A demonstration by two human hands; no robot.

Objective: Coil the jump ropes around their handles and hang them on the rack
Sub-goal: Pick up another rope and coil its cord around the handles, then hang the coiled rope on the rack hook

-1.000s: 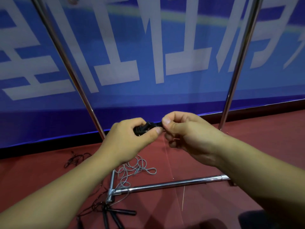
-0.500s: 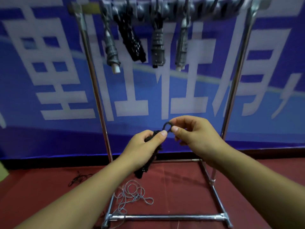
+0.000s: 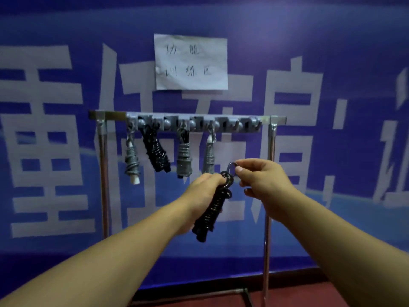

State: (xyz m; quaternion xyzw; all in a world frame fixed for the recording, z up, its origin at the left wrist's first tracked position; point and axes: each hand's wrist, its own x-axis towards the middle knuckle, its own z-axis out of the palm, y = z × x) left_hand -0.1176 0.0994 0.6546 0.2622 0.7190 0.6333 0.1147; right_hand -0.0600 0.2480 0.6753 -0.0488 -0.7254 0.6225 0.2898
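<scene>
A: Where is the rope being worked on?

B: The black coiled jump rope (image 3: 213, 207) hangs tilted in front of the rack (image 3: 188, 124), below its hook bar. The left hand (image 3: 204, 191) grips the wound bundle near its top; the right hand (image 3: 263, 178) pinches the small loop (image 3: 231, 168) sticking up from it between thumb and forefinger.

A: What else is around?

B: Four coiled ropes already hang from the bar: a grey one (image 3: 131, 160) at the left, a black one (image 3: 156, 151), then two more grey ones (image 3: 184, 158) (image 3: 209, 156). The hooks to the right of them look bare. A paper sign (image 3: 191, 62) with handwriting is stuck to the blue banner (image 3: 332, 41) behind.

A: Anything in the way?

B: The rightmost grey bundle hangs just above the left hand, and the rack's right upright (image 3: 269, 196) runs down behind the right wrist.
</scene>
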